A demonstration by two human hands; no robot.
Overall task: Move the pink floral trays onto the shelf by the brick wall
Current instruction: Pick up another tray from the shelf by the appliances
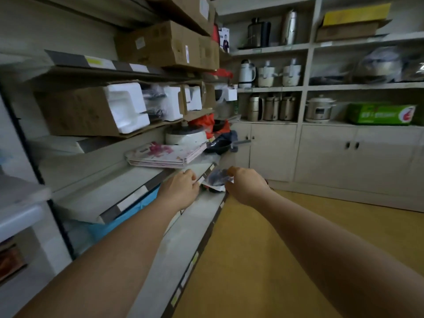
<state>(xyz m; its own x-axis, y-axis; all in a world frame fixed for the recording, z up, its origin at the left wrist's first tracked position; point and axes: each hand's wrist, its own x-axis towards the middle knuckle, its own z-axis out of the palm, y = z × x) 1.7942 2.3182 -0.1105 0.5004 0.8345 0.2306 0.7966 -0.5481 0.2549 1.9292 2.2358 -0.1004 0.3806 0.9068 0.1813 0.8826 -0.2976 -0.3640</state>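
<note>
Pinching a dark plastic-wrapped item [218,179], both hands' curled fingers [191,177] hover below the stacked pink floral trays [165,154].

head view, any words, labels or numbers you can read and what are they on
None can be read.
Green box: white print, too blurred.
Cardboard boxes: white stickers, too small.
Shelf-edge tags: blurred.
Yellow box: no text visible.
</note>
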